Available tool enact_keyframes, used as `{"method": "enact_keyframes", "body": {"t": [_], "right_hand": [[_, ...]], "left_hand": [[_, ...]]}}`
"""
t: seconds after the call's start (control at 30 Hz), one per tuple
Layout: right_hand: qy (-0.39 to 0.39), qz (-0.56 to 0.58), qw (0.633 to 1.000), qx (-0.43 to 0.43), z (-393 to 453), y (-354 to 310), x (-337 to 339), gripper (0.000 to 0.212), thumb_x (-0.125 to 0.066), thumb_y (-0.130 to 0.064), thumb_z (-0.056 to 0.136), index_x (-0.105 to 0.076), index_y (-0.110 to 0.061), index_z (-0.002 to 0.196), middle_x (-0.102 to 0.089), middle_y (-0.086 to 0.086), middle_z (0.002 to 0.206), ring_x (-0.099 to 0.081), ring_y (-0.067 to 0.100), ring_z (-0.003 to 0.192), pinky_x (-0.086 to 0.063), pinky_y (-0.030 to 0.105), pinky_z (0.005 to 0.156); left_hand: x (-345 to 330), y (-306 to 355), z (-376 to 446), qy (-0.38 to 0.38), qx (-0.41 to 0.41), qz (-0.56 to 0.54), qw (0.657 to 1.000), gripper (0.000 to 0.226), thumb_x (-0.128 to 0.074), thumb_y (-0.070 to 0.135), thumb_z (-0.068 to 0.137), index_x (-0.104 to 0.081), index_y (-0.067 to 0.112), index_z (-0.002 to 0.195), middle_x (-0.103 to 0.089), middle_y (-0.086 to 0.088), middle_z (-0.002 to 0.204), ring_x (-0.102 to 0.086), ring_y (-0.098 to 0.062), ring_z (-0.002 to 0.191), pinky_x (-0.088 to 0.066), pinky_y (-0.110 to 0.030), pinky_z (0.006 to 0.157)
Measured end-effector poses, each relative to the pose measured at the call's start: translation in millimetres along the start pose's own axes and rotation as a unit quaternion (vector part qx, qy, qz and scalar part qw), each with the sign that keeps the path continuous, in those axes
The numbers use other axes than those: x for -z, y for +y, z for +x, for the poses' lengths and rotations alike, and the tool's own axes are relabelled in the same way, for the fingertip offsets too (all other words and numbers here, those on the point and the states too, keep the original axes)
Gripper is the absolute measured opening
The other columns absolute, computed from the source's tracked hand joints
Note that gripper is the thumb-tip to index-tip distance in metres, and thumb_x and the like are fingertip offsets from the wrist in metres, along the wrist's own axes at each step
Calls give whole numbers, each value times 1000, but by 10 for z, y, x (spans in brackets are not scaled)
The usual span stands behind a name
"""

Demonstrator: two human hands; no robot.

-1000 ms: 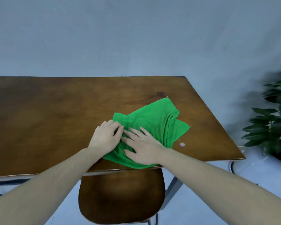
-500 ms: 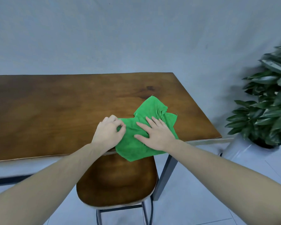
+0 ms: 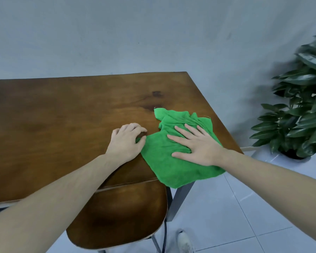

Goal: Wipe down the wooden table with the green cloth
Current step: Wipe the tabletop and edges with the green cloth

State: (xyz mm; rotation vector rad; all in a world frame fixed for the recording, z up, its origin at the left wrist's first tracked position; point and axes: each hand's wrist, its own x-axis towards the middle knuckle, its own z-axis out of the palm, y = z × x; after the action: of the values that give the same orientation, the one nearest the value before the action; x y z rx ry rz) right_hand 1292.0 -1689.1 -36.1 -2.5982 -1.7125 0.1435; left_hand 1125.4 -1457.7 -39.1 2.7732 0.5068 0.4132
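Observation:
A crumpled green cloth [image 3: 173,161] lies on the right front corner of the brown wooden table [image 3: 62,114], and its near edge hangs over the table's front edge. My right hand [image 3: 197,145] lies flat on the cloth with fingers spread, pressing it down. My left hand [image 3: 126,139] rests on the table just left of the cloth, fingers curled, pinching the cloth's left corner between thumb and fingers.
A wooden chair seat [image 3: 117,216] sits under the table's front edge. A leafy potted plant [image 3: 299,110] stands on the tiled floor to the right. A grey wall runs behind the table. A white shoe [image 3: 185,241] shows on the floor.
Both hands and the cloth have shifted right, toward the table's right front corner. The right hand has flattened further onto the cloth, and the view has turned to show more plant.

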Motion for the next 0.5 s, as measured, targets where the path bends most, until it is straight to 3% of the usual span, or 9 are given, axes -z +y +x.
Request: {"method": "enact_keyframes", "body": {"t": [0.2, 0.5], "right_hand": [[-9, -2, 999, 48, 876, 424, 114, 79, -5, -93, 80, 1, -58, 151, -3, -13, 166, 5, 14, 153, 4, 48, 123], [-11, -15, 993, 120, 2819, 1248, 248, 86, -1, -89, 79, -3, -48, 155, -9, -9, 167, -3, 14, 153, -1, 47, 123]], "left_hand": [[-223, 115, 831, 10, 54, 7, 998, 35, -38, 44, 100, -58, 34, 127, -51, 14, 133, -39, -16, 130, -25, -44, 105], [-500, 68, 2103, 73, 211, -26, 974, 45, -29, 47, 100, -46, 30, 138, -52, 5, 140, -41, -22, 132, -24, -46, 106]]}}
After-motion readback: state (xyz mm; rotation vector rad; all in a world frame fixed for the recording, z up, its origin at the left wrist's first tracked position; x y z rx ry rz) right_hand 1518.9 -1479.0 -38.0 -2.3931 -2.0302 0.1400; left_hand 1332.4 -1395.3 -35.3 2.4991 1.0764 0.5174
